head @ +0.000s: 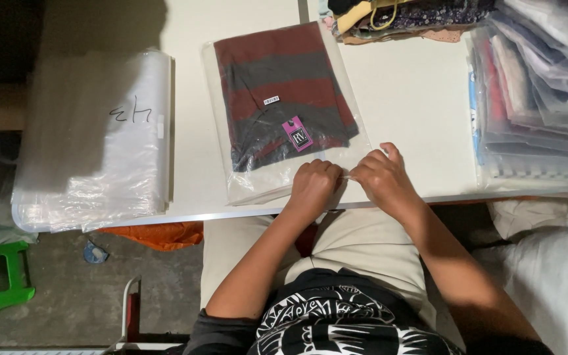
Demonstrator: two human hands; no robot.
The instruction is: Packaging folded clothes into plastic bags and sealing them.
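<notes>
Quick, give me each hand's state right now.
Left hand: closed, pinching the near edge of the clear bag.
Right hand: closed, pinching the same edge.

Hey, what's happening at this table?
A person seated at a white table has both hands on the near edge of a clear plastic bag that holds a folded red and grey striped garment with a pink tag. The left hand and right hand pinch the bag's open end close together. A stack of empty clear bags lies to the left, a pile of already bagged clothes to the right, and loose folded clothes at the far edge.
</notes>
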